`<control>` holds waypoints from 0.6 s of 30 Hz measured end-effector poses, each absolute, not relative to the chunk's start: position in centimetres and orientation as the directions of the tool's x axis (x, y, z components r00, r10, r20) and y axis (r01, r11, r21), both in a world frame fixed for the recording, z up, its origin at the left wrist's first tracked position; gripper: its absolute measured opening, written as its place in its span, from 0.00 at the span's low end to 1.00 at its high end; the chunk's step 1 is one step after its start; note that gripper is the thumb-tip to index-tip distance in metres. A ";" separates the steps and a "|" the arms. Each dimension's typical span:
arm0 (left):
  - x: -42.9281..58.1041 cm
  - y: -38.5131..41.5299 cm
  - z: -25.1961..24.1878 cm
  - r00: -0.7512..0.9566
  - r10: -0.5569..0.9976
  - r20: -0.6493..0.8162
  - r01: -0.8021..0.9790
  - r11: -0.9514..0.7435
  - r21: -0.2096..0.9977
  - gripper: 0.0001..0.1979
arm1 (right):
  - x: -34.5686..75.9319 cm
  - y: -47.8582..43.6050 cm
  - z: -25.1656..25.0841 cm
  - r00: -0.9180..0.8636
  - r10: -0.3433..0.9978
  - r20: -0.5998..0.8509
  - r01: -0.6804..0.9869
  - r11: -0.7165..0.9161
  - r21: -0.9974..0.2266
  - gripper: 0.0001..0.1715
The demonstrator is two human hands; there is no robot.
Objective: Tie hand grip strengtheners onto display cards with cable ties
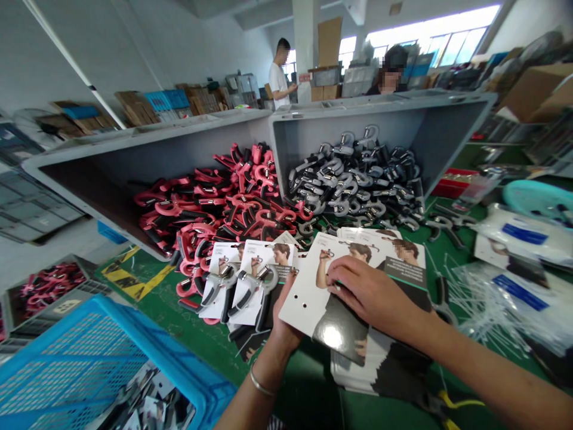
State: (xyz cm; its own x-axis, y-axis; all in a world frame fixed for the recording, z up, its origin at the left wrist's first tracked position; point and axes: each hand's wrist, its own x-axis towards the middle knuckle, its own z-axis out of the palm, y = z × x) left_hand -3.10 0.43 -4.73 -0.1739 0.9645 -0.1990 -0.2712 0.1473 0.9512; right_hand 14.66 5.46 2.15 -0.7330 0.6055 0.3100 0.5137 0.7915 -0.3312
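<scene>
- My left grip [286,325] holds the printed card [298,301] at its left edge, between both grips.
- My right grip [364,292] lies over its face; whether it pinches, I cannot tell.
- Handling: probably light, stiff, slick where glossy; take by edges.
- Hidden: underside, left fingertips beneath.

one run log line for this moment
left hand: holding printed card | right hand: at card's face | left of card: carded gray grips | beyond: gray bins, loose red grips
</scene>
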 end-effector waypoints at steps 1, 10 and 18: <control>-3.4 0.2 -4.5 -0.109 0.964 -0.243 -0.386 0.185 0.904 0.38 | 14.6 5.3 2.0 -0.729 0.607 0.317 0.539 0.794 -0.283 0.05; -4.9 0.2 -3.1 -0.024 0.908 -0.419 -0.537 0.342 0.771 0.38 | 14.9 5.2 2.2 -0.644 0.666 0.376 0.519 0.742 -0.426 0.05; -3.3 -1.6 -0.7 -0.153 0.893 -0.424 -0.357 0.350 0.866 0.31 | 27.6 4.5 2.0 -0.116 0.881 0.459 0.541 0.443 -0.714 0.15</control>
